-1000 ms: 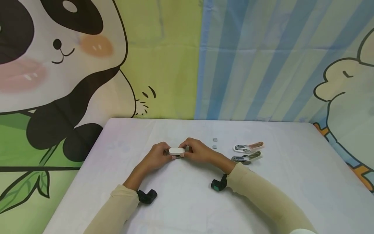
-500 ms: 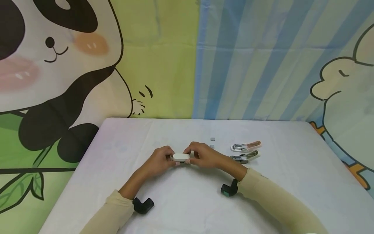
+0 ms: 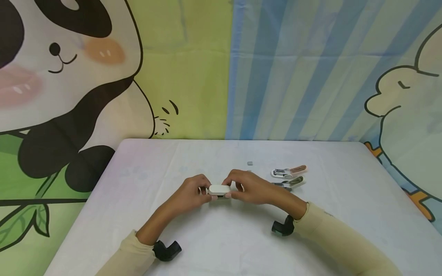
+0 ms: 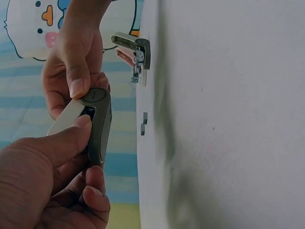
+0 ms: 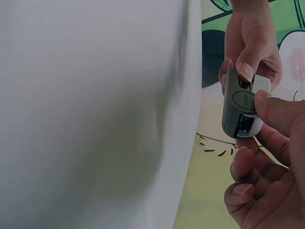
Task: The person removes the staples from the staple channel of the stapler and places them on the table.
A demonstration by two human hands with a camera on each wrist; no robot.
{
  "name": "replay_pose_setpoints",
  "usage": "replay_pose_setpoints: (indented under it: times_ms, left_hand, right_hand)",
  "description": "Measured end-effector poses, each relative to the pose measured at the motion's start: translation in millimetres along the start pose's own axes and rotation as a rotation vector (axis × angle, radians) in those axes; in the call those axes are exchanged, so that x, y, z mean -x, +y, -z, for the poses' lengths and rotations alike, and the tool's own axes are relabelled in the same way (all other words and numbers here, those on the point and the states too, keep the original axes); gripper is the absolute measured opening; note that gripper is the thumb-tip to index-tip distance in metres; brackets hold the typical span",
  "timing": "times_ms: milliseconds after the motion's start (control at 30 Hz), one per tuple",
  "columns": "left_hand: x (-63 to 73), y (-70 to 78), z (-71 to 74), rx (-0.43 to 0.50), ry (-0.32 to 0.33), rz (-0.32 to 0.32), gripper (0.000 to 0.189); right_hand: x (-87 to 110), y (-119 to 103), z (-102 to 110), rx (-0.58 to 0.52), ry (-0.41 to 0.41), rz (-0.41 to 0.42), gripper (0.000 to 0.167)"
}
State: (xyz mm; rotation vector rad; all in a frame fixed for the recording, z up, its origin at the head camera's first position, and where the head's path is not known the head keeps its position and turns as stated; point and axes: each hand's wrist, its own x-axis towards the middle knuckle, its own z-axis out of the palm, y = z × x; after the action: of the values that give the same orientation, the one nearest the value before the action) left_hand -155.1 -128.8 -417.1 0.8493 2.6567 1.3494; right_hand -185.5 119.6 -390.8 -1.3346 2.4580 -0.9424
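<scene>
Between my two hands is a small stapler [image 3: 219,189] with a cream lever and a grey-green body, its cream side up in the head view. My left hand [image 3: 191,192] pinches one end. In the left wrist view its thumb sits in the gap between lever and body [image 4: 102,131]. At the rounded end my right hand [image 3: 251,188] grips, its thumb by the round disc [image 5: 244,100]. A dark slot shows at that end in the right wrist view. The stapler is held up over the table [image 3: 221,237].
Right of my hands lie two more small staplers, one with a pink lever [image 3: 289,172] and one with a green lever [image 3: 293,182], partly behind my right forearm. Two little grey blocks, like staple strips [image 4: 144,123], lie behind my right hand. A printed curtain [image 3: 193,69] hangs beyond the table.
Both hands, still holding the stapler, have moved right and nearer to me. My right hand now covers most of the nearer grey block in the head view. The view has shifted slightly.
</scene>
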Motion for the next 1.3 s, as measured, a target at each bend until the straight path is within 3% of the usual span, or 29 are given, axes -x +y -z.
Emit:
replay_pose_setpoints:
  times_ms: [367,667,800,900,1100,1300]
  left_hand:
    - [-1.5,6.5,-10.1,0.011,-0.16,-0.036,0.015]
    - [-7.5,5.2,-24.3,-0.071,-0.295,0.005,0.016]
    - [-7.6,7.4,-30.2,-0.108,-0.354,-0.021,0.017]
    - [-5.2,9.2,-31.1,-0.125,-0.358,-0.035,0.017]
    - [-1.3,7.3,-32.1,-0.125,-0.334,-0.038,0.017]
    - [-1.2,4.2,-32.6,-0.096,-0.339,0.005,0.019]
  right_hand:
    - [24.5,-4,-8,0.049,0.003,-0.052,0.021]
    - [35.1,6,-18,0.016,-0.026,-0.061,0.02]
    - [39.5,10,-22,-0.005,-0.045,-0.025,0.02]
    - [38.7,8,-23,-0.005,-0.056,-0.021,0.02]
    - [33.2,3,-22,0.0,-0.103,-0.087,0.024]
    - [25.5,-5,-30,-0.005,-0.048,-0.053,0.03]
